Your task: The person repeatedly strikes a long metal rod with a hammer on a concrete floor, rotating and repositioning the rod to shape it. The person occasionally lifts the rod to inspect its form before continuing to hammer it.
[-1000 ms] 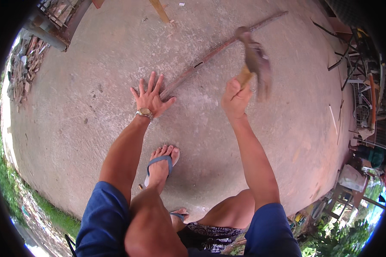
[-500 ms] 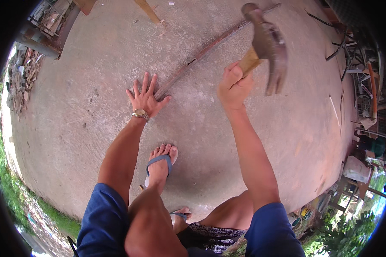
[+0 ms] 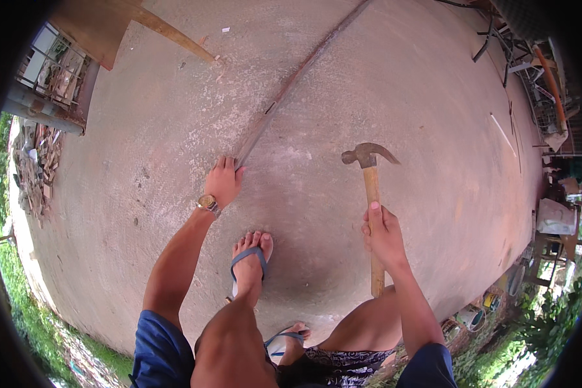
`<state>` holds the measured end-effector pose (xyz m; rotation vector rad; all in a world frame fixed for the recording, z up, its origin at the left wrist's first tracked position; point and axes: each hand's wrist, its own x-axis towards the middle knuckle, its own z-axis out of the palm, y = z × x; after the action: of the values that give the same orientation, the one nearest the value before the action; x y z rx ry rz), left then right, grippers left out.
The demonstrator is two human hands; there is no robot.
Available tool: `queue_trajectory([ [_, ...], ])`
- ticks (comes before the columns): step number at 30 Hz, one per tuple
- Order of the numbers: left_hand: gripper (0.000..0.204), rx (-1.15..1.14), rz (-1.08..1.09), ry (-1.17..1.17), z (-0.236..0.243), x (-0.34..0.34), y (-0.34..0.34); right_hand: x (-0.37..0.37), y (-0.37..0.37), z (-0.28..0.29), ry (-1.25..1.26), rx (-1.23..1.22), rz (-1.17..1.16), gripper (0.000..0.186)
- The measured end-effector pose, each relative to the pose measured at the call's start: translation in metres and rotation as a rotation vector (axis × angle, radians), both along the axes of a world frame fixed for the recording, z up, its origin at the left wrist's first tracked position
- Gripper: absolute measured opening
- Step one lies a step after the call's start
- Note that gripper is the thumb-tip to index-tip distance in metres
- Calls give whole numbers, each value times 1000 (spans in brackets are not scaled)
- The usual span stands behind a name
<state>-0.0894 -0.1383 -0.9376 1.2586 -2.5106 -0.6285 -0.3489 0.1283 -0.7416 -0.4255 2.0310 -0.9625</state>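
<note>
A claw hammer point(image 3: 371, 176) with a rusty head and pale wooden handle is upright in my right hand point(image 3: 385, 238). My fingers wrap around the middle of its handle, thumb along the front, and the head points away from me. Beside it on the left, my left hand point(image 3: 224, 183) is closed on the near end of a long rusty metal bar point(image 3: 299, 76). The bar slants across the concrete floor toward the top right and has a small dark slot in it. My palm hides the bar's very end.
My sandalled foot point(image 3: 249, 260) is planted just below the left hand. A wooden leg point(image 3: 174, 40) meets the floor at the far left, near a scrap pile point(image 3: 37, 161). Metal frames and clutter point(image 3: 549, 97) line the right side; a thin white stick point(image 3: 503, 134) lies near them.
My right hand has brought the hammer down and nearer to me, turning it upright. The left hand's spread fingers have closed on the bar's end. The view has shifted, too.
</note>
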Motion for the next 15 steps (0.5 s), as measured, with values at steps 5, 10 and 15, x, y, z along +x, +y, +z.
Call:
queue_trajectory([
  [5, 36, 309, 3, 172, 81, -28, 31, 16, 48, 0, -354, 4, -373, 47],
  [10, 22, 929, 81, 376, 192, -72, 70, 24, 65, -19, -501, -24, -467, 45],
  [15, 39, 1275, -11, 893, 291, -114, 105, 26, 77, -17, -672, -73, -529, 43],
])
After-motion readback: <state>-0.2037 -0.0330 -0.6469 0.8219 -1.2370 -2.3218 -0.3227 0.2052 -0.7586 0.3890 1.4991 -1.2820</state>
